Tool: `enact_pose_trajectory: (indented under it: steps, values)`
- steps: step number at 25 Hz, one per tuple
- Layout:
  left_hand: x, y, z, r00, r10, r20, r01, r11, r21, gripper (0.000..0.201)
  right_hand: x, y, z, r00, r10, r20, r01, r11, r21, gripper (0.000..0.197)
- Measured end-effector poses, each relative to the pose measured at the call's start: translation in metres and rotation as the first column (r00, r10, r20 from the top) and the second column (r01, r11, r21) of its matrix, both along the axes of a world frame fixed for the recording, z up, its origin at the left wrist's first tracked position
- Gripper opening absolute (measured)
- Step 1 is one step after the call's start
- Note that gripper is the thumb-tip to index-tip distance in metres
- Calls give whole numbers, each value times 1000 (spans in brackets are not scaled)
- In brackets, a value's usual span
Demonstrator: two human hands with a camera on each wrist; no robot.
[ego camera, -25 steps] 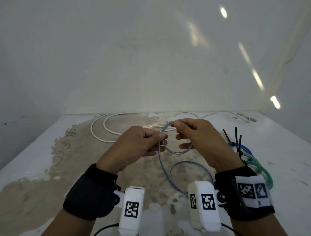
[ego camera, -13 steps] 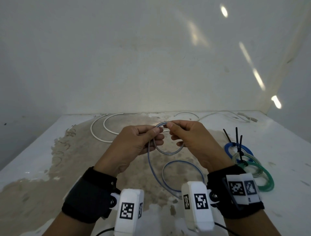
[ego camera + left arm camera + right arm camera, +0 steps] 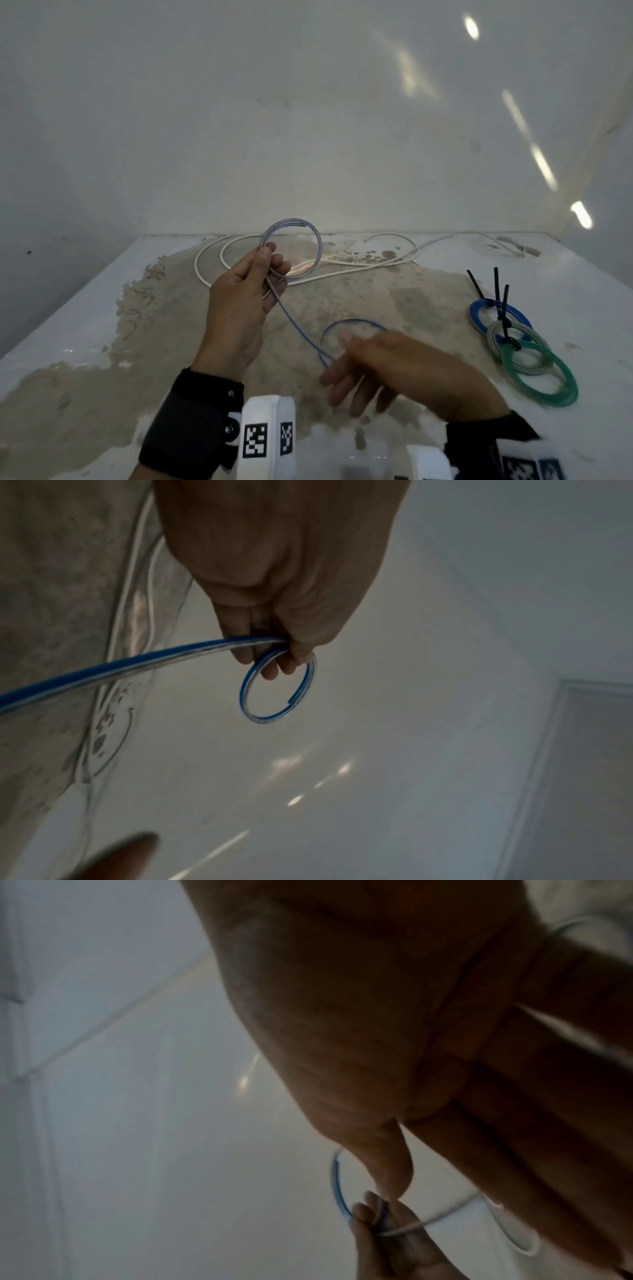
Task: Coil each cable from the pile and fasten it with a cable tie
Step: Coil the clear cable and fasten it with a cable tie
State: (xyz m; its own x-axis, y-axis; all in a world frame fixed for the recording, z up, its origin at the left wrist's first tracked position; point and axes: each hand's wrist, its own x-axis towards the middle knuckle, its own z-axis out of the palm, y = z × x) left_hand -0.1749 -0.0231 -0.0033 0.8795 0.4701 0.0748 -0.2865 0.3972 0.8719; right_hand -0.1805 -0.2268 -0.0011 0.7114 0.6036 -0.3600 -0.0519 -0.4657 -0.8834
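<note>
One table [image 3: 102,308], white with a worn tan patch. White cable [image 3: 359,269] sprawls along the far side. Three tied coils [image 3: 524,346] lie at right, overlapping, black ties [image 3: 495,284] sticking up. Left hand [image 3: 239,308] is raised at centre and pinches one small loop of the blue cable [image 3: 291,251]; its tail runs down to a second loop near the right hand [image 3: 411,373], blurred, fingers spread, holding nothing.
</note>
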Motion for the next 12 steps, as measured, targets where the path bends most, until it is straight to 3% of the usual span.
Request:
enact_pose_trajectory:
  steps: [1,3,5,6,7,12]
  values:
    - [0,-2,-2,1000,-11,-4,11,999,-33,15,-3,6,-7,999,11,-51,-11,1000,1,53]
    - [-1,-7,-3,998,-60,-8,59,995,-86,15,0,19,-22,964,-243,-106,260,947,190,37]
    - [-5,-11,-4,994,-111,-18,109,989,-103,15,9,27,-24,825,-497,-268,564,696,444,30]
    - [-7,-12,-6,990,-135,-33,131,987,-90,15,13,28,-21,775,-545,-320,624,584,519,29]
    - [-9,-12,-8,986,-157,-51,153,986,-66,15,15,27,-20,756,-573,-317,636,529,561,28]
    - [-18,-14,-9,954,-265,-143,276,959,65,17,14,20,-21,759,-638,-127,575,567,590,16]
